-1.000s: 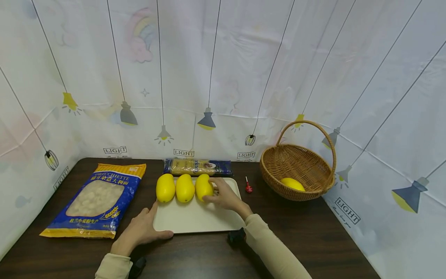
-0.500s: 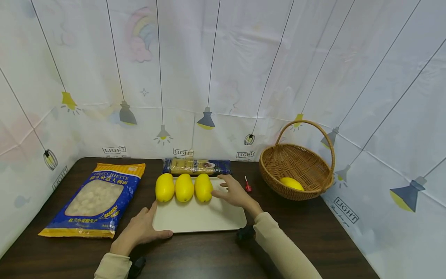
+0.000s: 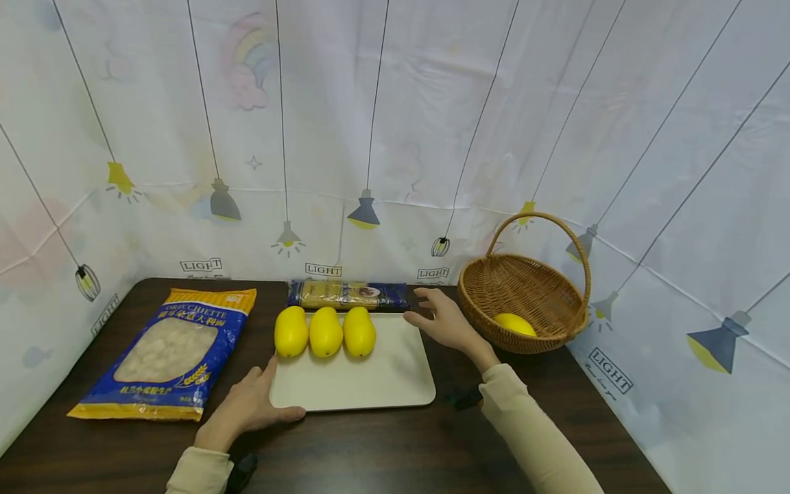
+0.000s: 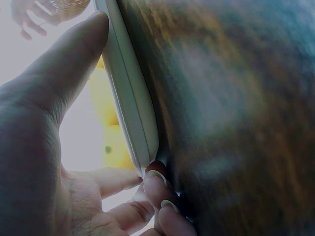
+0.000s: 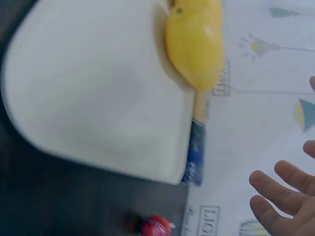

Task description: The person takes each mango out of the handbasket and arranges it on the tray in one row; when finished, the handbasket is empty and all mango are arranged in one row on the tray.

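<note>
Three yellow mangoes (image 3: 325, 332) lie side by side along the back left of a white rectangular tray (image 3: 370, 384). My left hand (image 3: 243, 405) holds the tray's front left corner, its thumb along the front edge and its fingers at the left side. In the left wrist view the fingertips touch the tray rim (image 4: 130, 93). Over the tray's back right corner, my right hand (image 3: 446, 322) hangs in the air with fingers spread and nothing in them. A wicker basket (image 3: 518, 295) with an arched handle stands just right of it, another yellow mango (image 3: 515, 324) inside.
A blue and yellow pasta bag (image 3: 166, 353) lies at the left. Behind the tray is a long pasta packet (image 3: 345, 295). A red lollipop (image 5: 155, 226) lies beside the tray, hidden in the head view. A printed curtain (image 3: 370, 137) closes off the table's back.
My right hand has left the rightmost mango and moved right, away from it toward the basket. The mangoes stay in their row, and my left hand keeps its place on the tray.
</note>
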Action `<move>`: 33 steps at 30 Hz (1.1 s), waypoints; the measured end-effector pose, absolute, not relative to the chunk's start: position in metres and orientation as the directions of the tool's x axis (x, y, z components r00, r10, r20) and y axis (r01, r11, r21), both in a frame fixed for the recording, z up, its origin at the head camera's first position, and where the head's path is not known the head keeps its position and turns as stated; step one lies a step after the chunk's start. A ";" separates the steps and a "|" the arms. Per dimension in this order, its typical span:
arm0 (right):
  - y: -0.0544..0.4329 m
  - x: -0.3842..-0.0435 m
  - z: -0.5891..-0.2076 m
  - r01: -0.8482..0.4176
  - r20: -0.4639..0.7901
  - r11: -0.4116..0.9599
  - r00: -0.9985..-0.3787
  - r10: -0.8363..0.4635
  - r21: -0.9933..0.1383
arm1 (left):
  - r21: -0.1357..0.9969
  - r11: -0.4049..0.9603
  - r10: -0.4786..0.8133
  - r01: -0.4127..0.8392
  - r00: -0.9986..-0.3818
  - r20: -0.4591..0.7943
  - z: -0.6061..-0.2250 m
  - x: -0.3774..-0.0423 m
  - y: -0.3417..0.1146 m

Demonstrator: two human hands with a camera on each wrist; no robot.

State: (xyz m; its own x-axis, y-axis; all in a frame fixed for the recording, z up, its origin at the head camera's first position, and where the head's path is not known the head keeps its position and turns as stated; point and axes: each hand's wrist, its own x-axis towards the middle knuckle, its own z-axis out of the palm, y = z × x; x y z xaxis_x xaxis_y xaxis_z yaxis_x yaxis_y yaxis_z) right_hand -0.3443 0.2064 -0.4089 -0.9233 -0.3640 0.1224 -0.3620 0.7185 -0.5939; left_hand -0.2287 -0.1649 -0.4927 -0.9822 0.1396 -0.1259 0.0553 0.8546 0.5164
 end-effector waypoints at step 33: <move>0.361 -0.359 -0.383 -0.137 0.091 0.880 -0.990 -0.107 -0.456 | 0.510 0.857 0.145 0.069 -0.983 -0.112 -0.496 -0.231 -0.166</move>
State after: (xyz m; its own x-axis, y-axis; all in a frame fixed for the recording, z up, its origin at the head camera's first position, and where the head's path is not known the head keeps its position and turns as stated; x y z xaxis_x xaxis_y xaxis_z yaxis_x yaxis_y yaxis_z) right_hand -0.3590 0.3607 -0.3826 -0.9902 -0.1067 0.0906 -0.1365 0.8795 -0.4559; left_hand -0.2306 -0.1658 -0.4957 -0.9831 0.1454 -0.1115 0.0689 0.8574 0.5100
